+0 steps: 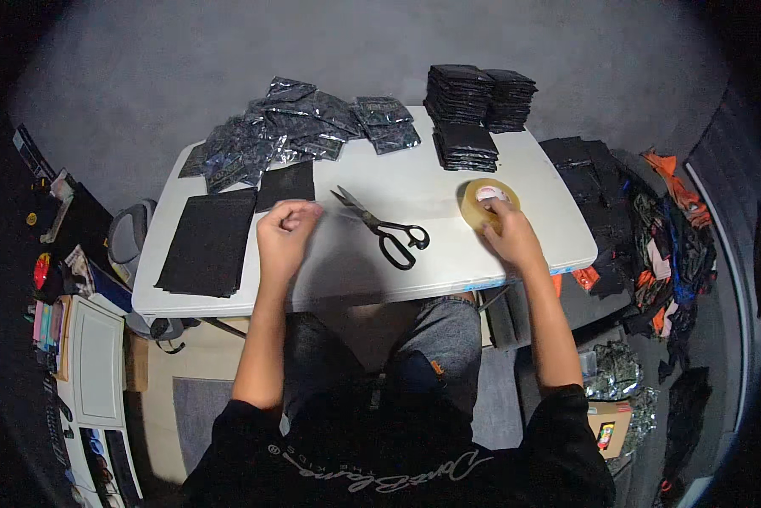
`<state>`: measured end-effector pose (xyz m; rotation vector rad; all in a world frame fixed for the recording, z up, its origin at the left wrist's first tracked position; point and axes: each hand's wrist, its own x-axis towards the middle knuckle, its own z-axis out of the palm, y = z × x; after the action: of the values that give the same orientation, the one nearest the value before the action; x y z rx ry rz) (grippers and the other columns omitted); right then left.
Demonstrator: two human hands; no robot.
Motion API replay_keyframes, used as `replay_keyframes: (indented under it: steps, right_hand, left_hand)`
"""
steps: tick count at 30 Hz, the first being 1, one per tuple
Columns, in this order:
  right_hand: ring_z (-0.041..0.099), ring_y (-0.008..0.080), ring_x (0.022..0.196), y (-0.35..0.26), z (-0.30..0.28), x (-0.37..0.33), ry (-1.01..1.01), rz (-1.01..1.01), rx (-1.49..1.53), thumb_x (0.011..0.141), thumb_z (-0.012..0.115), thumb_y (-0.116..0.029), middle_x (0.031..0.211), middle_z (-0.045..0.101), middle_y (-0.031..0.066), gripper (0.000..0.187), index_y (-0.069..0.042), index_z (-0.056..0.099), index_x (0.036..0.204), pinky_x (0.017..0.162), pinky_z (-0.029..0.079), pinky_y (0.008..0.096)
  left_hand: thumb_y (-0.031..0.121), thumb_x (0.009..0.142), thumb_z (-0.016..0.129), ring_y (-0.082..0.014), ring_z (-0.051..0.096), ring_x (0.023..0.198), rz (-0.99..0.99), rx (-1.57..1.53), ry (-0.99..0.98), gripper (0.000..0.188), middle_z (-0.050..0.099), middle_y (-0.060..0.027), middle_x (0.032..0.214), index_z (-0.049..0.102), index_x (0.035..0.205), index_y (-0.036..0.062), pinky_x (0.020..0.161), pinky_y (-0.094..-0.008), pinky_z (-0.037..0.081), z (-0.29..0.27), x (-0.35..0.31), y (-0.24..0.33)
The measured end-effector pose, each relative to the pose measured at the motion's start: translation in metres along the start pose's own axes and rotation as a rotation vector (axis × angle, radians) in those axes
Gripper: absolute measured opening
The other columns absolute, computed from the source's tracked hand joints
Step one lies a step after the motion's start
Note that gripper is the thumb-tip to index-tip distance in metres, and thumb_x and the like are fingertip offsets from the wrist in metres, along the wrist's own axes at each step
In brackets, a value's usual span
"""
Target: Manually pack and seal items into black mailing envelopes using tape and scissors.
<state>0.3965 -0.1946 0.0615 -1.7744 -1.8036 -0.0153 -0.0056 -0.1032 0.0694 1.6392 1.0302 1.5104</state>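
My right hand [513, 237] grips a roll of clear packing tape [475, 215] at the right of the white table, fingers over its near side and core. A faint see-through strip seems to run left from the roll toward my left hand [285, 239]. That hand is closed in a pinch, with a small glint at its fingertips. Black-handled scissors [382, 229] lie between my hands, blades pointing far left. Beside my left hand are a small black packet [285, 184] and a stack of flat black pieces [207, 244].
Clear-wrapped dark packets [300, 123] are heaped at the table's far left, with a few more [385, 123] beside them. Tall stacks of black packets [461, 95] stand at the far right. Dark and orange cloth [664, 220] is piled right of the table [533, 182]. A cardboard box [611, 423] sits low right.
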Motion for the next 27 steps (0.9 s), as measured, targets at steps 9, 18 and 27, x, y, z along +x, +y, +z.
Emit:
replay_keyframes:
  steps: [9,18,27]
  right_hand:
    - [0.070,0.0437,0.103,0.010,0.018,0.014,0.067,0.074,-0.045,0.086,0.078,-0.011,0.107,0.074,0.0247,0.031,-0.002,0.072,0.115,0.092,0.056,0.0492]
    - [0.070,0.0433,0.101,0.021,0.027,0.030,0.230,0.164,-0.114,0.086,0.079,-0.018,0.104,0.074,0.0277,0.037,0.007,0.072,0.113,0.091,0.056,0.0488]
    - [0.060,0.0429,0.115,-0.027,0.013,0.023,0.181,-0.064,-0.053,0.084,0.081,-0.019,0.123,0.061,0.0230,0.039,-0.004,0.070,0.118,0.101,0.050,0.0479]
  left_hand:
    - [0.000,0.087,0.078,-0.0135,0.070,0.077,0.149,0.166,-0.188,0.005,0.077,-0.0088,0.087,0.080,0.091,-0.0008,0.071,-0.0284,0.054,0.010,-0.023,0.049]
    - [0.001,0.085,0.081,-0.0132,0.069,0.078,0.176,0.185,-0.126,0.007,0.076,-0.0082,0.085,0.081,0.092,0.0000,0.073,-0.0280,0.052,-0.021,-0.025,0.070]
    - [0.005,0.098,0.070,-0.0101,0.068,0.075,0.016,0.015,-0.148,0.014,0.077,-0.0100,0.086,0.078,0.094,-0.0054,0.069,-0.0237,0.052,-0.018,-0.023,0.047]
